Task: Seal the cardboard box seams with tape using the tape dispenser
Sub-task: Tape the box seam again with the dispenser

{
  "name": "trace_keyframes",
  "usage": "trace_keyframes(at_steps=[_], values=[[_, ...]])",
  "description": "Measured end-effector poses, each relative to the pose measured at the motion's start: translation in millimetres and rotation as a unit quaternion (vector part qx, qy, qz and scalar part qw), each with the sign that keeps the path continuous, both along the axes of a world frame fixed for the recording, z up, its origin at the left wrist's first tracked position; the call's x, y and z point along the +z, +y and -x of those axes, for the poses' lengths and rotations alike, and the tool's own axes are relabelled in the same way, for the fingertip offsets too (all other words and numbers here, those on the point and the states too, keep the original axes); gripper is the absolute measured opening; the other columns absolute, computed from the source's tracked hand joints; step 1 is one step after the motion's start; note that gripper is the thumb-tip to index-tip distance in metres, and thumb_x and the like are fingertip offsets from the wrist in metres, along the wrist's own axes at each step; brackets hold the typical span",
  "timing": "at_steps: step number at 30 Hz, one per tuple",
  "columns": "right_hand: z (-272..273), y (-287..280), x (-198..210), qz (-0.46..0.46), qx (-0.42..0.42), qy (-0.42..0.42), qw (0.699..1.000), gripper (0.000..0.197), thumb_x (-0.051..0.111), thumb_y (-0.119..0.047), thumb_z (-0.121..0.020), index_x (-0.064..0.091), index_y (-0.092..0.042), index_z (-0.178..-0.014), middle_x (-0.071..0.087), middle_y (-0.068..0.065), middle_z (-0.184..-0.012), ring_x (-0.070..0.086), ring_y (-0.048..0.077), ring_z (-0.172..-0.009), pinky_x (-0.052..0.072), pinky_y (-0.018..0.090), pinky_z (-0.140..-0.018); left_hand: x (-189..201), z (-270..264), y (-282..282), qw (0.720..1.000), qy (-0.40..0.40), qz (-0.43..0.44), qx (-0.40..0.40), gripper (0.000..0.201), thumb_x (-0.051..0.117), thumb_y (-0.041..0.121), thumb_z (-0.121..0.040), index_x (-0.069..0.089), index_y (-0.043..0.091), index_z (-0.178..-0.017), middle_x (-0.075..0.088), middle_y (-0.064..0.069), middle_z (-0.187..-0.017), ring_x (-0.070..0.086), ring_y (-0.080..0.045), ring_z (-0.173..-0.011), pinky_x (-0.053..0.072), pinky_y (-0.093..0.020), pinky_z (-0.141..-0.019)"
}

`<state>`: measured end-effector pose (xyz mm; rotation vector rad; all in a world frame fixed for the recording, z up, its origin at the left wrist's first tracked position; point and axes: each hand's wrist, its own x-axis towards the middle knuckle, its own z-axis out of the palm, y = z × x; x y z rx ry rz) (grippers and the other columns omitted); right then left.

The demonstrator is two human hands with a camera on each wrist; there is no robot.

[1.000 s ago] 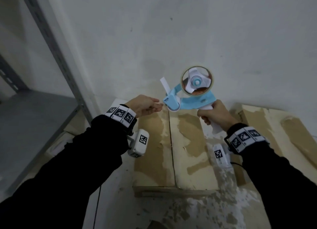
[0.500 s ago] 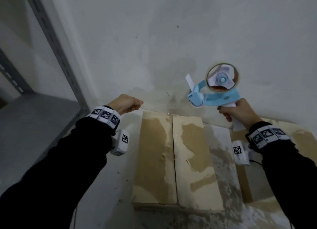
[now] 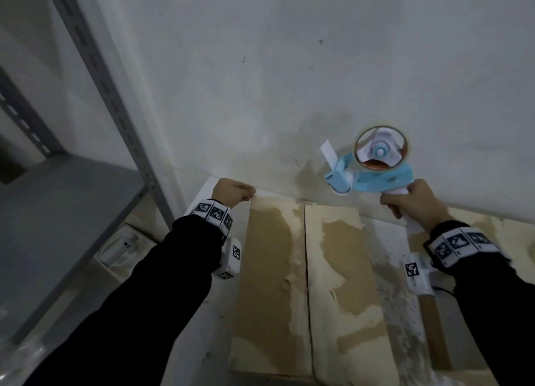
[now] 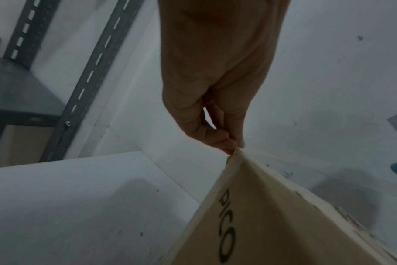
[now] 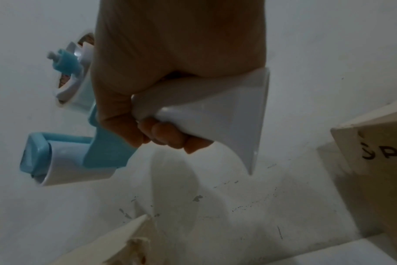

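Observation:
A cardboard box (image 3: 272,284) with torn, patchy flaps lies in front of me, its centre seam (image 3: 307,269) running away toward the wall. My left hand (image 3: 251,194) pinches the end of a faint clear tape strip at the box's far left corner; the left wrist view shows the fingertips (image 4: 235,149) pressed together right at the cardboard edge (image 4: 249,179). My right hand (image 3: 405,203) grips the white handle (image 5: 215,111) of the blue tape dispenser (image 3: 379,177), held in the air beyond the box's far right corner. Its tape roll (image 3: 382,151) faces me.
A grey metal shelf (image 3: 58,212) with a slotted upright (image 3: 115,110) stands at the left, a white packet (image 3: 121,246) below it. The white wall (image 3: 289,81) rises just behind the box. A second cardboard box (image 3: 506,241) lies at the right.
My hands have drawn apart. The left went from the dispenser's front down to the box's far left corner, and the right carried the dispenser to the right.

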<state>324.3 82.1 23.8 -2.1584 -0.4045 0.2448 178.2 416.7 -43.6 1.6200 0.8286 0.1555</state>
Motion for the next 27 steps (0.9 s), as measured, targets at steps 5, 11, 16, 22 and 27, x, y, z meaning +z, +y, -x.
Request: trace_keyframes(at_steps=[5,11,16,22,27], values=[[-9.9,0.6,-3.2,0.016,0.012,-0.006,1.0,0.028,0.068,0.004,-0.07,0.051,0.002,-0.048,0.051,0.015,-0.047,0.044,0.021,-0.042,0.039,0.031,-0.052,-1.2,-1.1,-1.5,0.999,0.005,-0.03,-0.012,0.024,0.078,0.009,-0.073,0.072,-0.002,-0.093,0.072,-0.017,-0.09,0.068,-0.02,-0.074,0.053,-0.038,-0.093],[-17.9,0.3,-8.4,0.025,0.025,-0.003,0.999,0.032,0.067,0.005,-0.07,0.05,-0.003,-0.044,0.05,0.008,-0.04,0.045,0.023,-0.047,0.04,0.035,-0.056,-0.5,0.6,-0.3,0.998,0.022,-0.057,-0.025,0.039,0.08,0.017,-0.072,0.069,0.0,-0.106,0.073,-0.015,-0.096,0.07,-0.02,-0.088,0.049,-0.035,-0.099],[-20.4,3.5,-9.7,0.067,0.034,-0.009,0.997,0.047,0.067,0.003,-0.07,0.051,-0.019,-0.031,0.048,0.0,-0.034,0.047,0.023,-0.046,0.041,0.033,-0.057,0.4,1.1,-9.2,0.986,0.036,-0.163,-0.019,0.052,0.074,0.022,-0.078,0.058,0.005,-0.124,0.067,-0.014,-0.112,0.068,-0.022,-0.095,0.045,-0.033,-0.102],[-22.4,5.1,-11.0,0.06,0.025,-0.005,0.998,0.037,0.067,0.003,-0.069,0.05,-0.013,-0.04,0.048,-0.001,-0.034,0.045,0.022,-0.045,0.041,0.035,-0.058,1.0,8.9,1.7,0.974,0.097,-0.194,-0.064,0.053,0.073,0.04,-0.076,0.054,0.015,-0.118,0.04,-0.013,-0.13,0.064,-0.023,-0.086,0.049,-0.03,-0.079],[-24.0,6.8,-12.9,0.075,0.018,-0.003,0.997,0.038,0.068,-0.002,-0.067,0.05,-0.017,-0.037,0.051,0.0,-0.037,0.048,0.022,-0.047,0.041,0.035,-0.06,11.2,3.8,-14.3,0.914,0.003,-0.381,-0.137,0.015,0.064,0.011,-0.085,0.067,0.014,-0.099,0.05,-0.008,-0.112,0.052,-0.023,-0.102,0.042,-0.029,-0.087]])
